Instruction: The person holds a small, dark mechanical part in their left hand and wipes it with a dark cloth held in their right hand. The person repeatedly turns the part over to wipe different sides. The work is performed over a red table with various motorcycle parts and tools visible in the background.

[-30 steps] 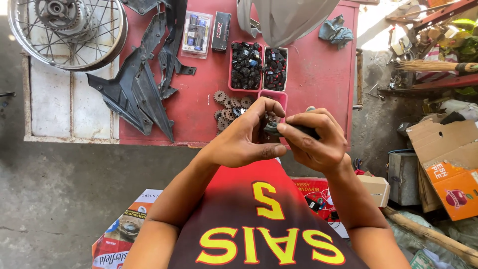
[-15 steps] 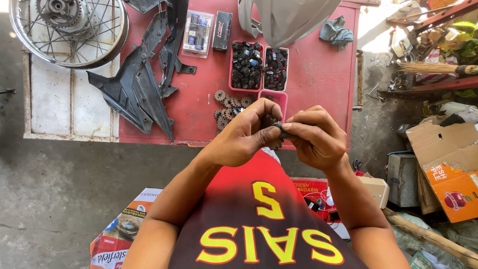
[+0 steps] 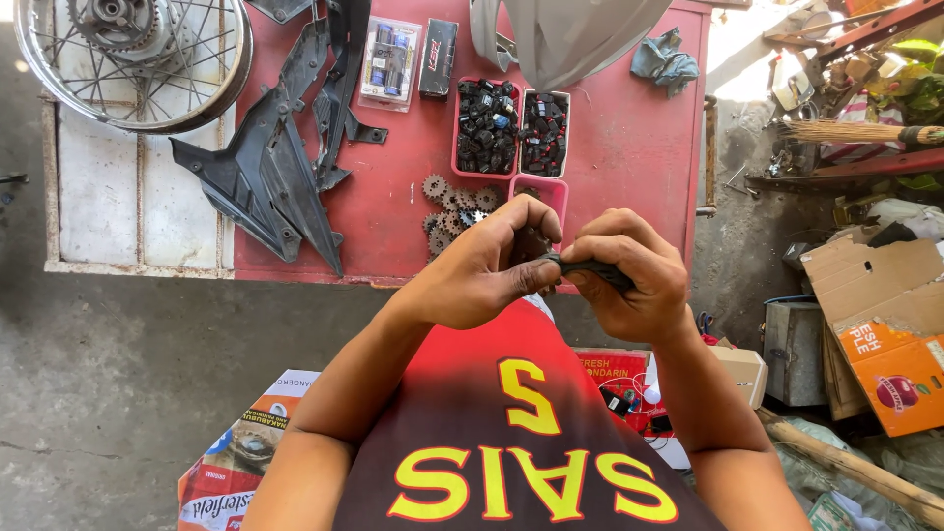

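Dark rubbery strip (image 3: 590,268) is sitting pinched between both hands, held in the air above the near edge of the red table (image 3: 629,147). Left hand (image 3: 487,265) is closing thumb and fingertips on the strip's left end, while right hand (image 3: 629,275) is wrapping its fingers over the rest, hiding most of it. What is showing looks narrow, flat and dark grey to black; its full shape cannot be told. Just beyond the hands, a pink tray (image 3: 551,192) and a pile of small sprockets (image 3: 447,202) are lying on the table. Farther back, two trays of small dark parts (image 3: 511,128) are standing side by side, with black plastic fairing panels (image 3: 265,177) and a spoked wheel (image 3: 138,59) lying to the left.
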